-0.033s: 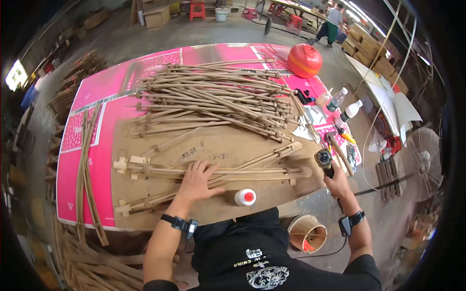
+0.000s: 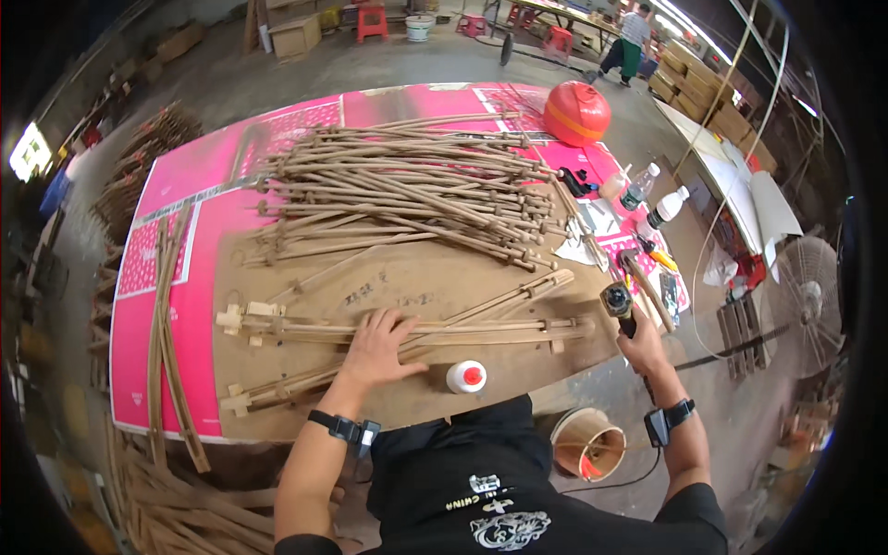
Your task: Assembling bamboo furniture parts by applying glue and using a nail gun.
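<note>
My left hand [image 2: 377,347] lies spread across a bundle of long, thin wooden strips [image 2: 490,331] on the brown board, pressing on them from above. Crosspieces sit at the strips' left end, and their right end looks smeared. My right hand [image 2: 642,348] is wrapped round a pistol-grip power tool with a round dark head [image 2: 618,301]. That head is just to the right of the strips' right end, apparently apart from it. In front of the strips, near my left thumb, stands a white bottle with a red cap [image 2: 466,376].
Behind the strips lies a large heap of wooden rods [image 2: 407,185]. Two crossed strips [image 2: 165,333] rest at the table's left. Bottles [image 2: 638,188], hand tools and a red ball-shaped object [image 2: 578,115] occupy the right side. A bucket [image 2: 588,446] stands by the near edge.
</note>
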Demonstrator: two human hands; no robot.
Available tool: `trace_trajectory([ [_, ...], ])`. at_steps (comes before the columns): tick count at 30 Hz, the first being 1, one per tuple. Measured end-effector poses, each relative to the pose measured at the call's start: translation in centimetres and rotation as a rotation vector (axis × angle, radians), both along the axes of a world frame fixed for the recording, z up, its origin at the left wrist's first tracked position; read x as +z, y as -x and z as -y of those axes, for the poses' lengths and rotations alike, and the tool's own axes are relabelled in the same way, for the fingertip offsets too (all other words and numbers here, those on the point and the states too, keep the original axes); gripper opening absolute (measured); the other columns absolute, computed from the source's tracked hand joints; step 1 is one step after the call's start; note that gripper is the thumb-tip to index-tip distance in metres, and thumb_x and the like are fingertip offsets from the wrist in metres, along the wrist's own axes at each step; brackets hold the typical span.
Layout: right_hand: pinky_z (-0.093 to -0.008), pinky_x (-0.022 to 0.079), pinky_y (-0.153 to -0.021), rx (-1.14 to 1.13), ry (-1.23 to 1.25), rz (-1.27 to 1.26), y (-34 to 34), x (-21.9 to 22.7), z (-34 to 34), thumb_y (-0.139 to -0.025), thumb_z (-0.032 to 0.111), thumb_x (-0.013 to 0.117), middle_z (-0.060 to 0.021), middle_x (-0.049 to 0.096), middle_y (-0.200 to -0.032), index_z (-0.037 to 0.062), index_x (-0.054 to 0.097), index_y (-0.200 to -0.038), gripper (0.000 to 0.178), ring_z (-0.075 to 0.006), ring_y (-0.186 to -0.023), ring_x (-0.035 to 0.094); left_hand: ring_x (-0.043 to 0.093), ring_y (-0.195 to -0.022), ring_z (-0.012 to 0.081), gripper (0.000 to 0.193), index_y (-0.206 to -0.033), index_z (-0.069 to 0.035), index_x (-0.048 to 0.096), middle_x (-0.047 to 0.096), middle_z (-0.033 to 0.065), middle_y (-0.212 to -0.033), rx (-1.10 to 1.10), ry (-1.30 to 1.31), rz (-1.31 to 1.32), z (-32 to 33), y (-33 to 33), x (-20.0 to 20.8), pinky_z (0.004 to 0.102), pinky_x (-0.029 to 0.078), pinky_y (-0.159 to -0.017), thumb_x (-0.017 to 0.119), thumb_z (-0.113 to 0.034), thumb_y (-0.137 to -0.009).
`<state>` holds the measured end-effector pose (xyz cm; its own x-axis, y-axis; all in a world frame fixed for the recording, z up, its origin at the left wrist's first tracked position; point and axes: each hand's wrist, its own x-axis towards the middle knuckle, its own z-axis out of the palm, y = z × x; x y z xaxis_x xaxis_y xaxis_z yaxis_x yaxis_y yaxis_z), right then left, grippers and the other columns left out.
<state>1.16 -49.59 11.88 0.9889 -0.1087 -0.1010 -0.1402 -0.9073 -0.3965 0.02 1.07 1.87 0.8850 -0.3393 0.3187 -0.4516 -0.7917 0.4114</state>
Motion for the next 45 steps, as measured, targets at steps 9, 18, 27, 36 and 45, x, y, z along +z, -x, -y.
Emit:
trace_trajectory([
  [9,-0.0512,0.049,-0.103,-0.157,0.099,0.007,-1.1,-7.2,2.9,-0.083,0.004,0.062,-0.0354,0.058,-0.135,-0.0037,0.032,-0.155,0.078,-0.0476,-0.124,0.059,0.06,-0.117,0.0365,0.079,-0.137,-0.011,0.066,0.065,0.0175,-0.12,-0.038,-0.207,-0.263,1.8,-1.6,2.2,0.0488,0.048,-0.102,0.088,-0.047,-0.069],
  [18,-0.0507,0.051,-0.099,-0.186,-0.038,0.112,-1.5,-8.8,2.4,-0.08,0.0,0.063,-0.0286,0.062,-0.123,-0.0045,0.038,-0.147,0.071,-0.0444,-0.118,0.061,0.063,-0.109,0.0395,0.073,-0.127,-0.01,0.069,0.067,0.0207,-0.114,-0.067,-0.208,-0.194,2.1,-1.9,4.3,0.0488,0.052,-0.095,0.089,-0.045,-0.067],
  [27,-0.0511,0.052,-0.095,-0.159,-0.107,0.329,-0.8,-9.8,1.9,-0.081,-0.001,0.059,-0.0279,0.064,-0.117,-0.0053,0.047,-0.134,0.054,-0.0446,-0.114,0.062,0.065,-0.11,0.0358,0.073,-0.128,-0.004,0.067,0.067,0.0186,-0.116,-0.034,-0.061,-0.106,3.0,-1.9,10.9,0.0443,0.053,-0.096,0.093,-0.029,-0.064],
  [36,-0.0473,0.051,-0.098,-0.137,0.075,0.389,0.8,-9.8,0.9,-0.08,0.003,0.063,-0.0255,0.063,-0.123,-0.0101,0.049,-0.138,0.062,-0.0397,-0.115,0.061,0.064,-0.107,0.0364,0.077,-0.13,-0.002,0.064,0.065,0.0182,-0.116,0.009,-0.097,-0.046,0.0,1.8,16.1,0.0448,0.051,-0.095,0.092,-0.027,-0.062],
  [45,-0.0497,0.052,-0.092,0.191,-0.232,0.752,3.6,-4.3,-4.3,-0.078,0.015,0.075,-0.0204,0.063,-0.118,-0.0009,0.057,-0.129,0.056,-0.041,-0.106,0.061,0.054,-0.131,0.04,0.076,-0.131,0.0,0.065,0.064,0.0228,-0.132,0.121,-0.159,-0.088,-0.8,9.4,18.4,0.0508,0.039,-0.114,0.091,-0.029,-0.065],
])
